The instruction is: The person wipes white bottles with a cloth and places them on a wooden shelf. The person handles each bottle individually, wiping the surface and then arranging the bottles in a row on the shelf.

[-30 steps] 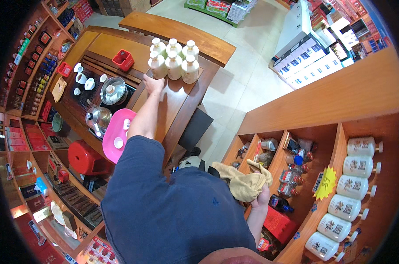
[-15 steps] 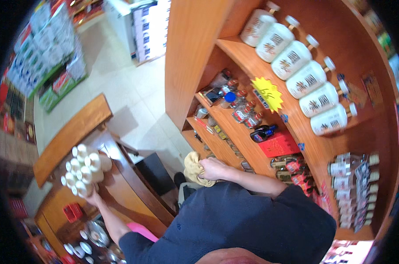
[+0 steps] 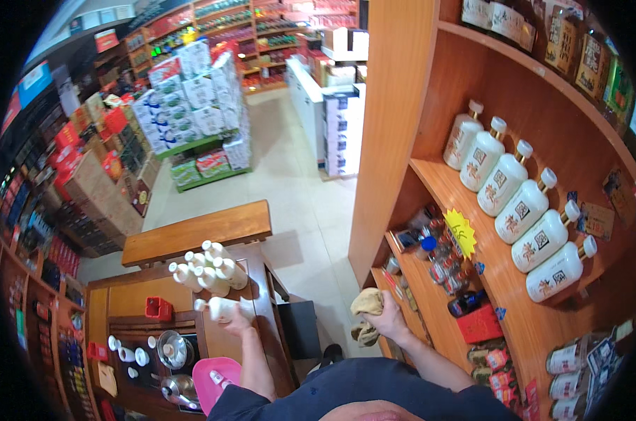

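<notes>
My left hand (image 3: 240, 323) is closed around a white bottle (image 3: 220, 309), tilted on its side just in front of a cluster of white bottles (image 3: 214, 278) on the wooden table (image 3: 191, 313). Several of those bottles stand close together with their caps up. In my right hand (image 3: 390, 321) a crumpled tan cloth (image 3: 367, 301) is bunched, part of it hanging below the fingers. That hand is beside the wooden shelf unit (image 3: 390, 91) on the right.
White bottles with gold necks (image 3: 523, 207) line the upper shelf; small bottles (image 3: 444, 270) fill the one below. A tea set (image 3: 172, 349), a red box (image 3: 158, 308) and a pink chair (image 3: 215, 382) are at the left. A wooden bench (image 3: 198, 231) stands beyond the table.
My left hand has drawn a white bottle away from the cluster, toward me. My right hand still grips the cloth, now closer to the shelves. The view has tilted up, showing more of the shop.
</notes>
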